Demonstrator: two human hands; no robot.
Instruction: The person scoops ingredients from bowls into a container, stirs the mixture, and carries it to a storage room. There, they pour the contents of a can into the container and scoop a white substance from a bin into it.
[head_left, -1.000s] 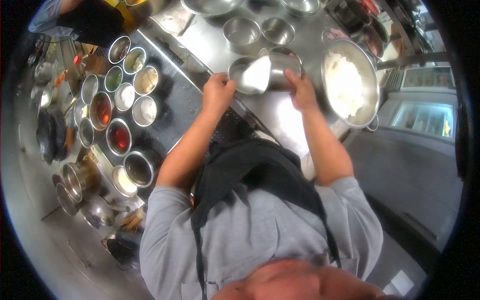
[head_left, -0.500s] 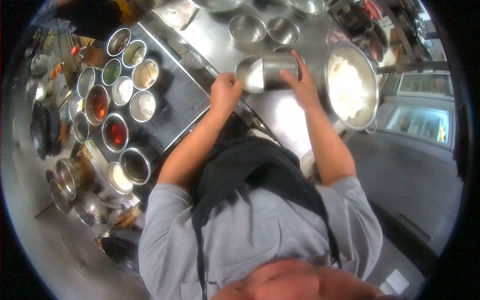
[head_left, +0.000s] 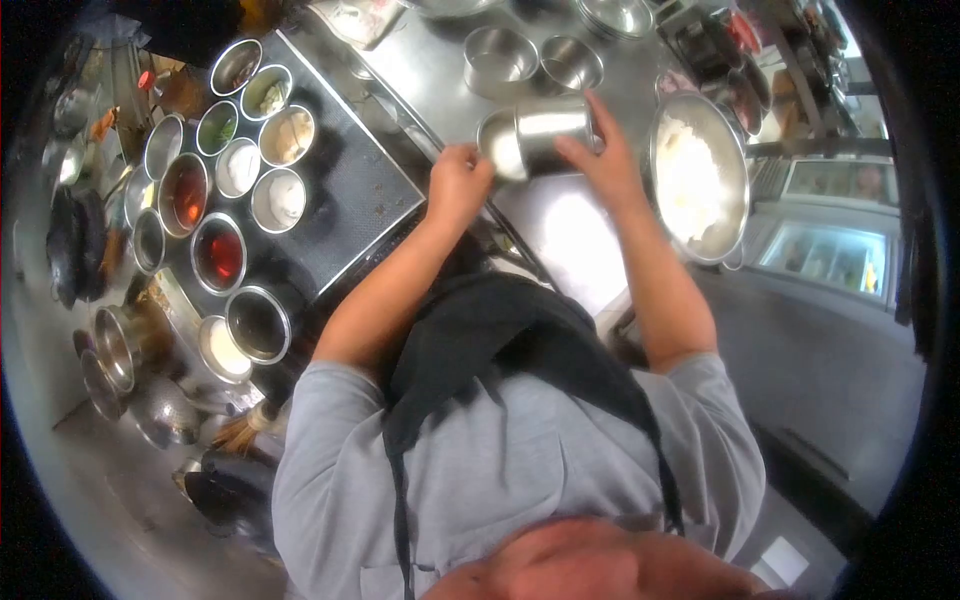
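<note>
In the head view, my right hand [head_left: 607,158] grips a steel canister [head_left: 553,128] that lies tipped on its side, its mouth toward the left. The canister's mouth meets a second round steel container [head_left: 497,125] holding something white [head_left: 505,155]. My left hand [head_left: 460,185] is closed at the left rim of that container, thumb and fingers pinched together. Whether anything passes between the two containers cannot be made out.
A large steel colander-like bowl [head_left: 742,190] with pale food stands to the right. Two steel pots [head_left: 500,62] sit behind my hands. On the left, several steel cups with seasonings and red liquid [head_left: 218,255] stand on a dark perforated board [head_left: 345,180].
The view has shifted slightly. The canister in my right hand is tilted a little more over the white-filled container, and my left hand stays at the rim.
</note>
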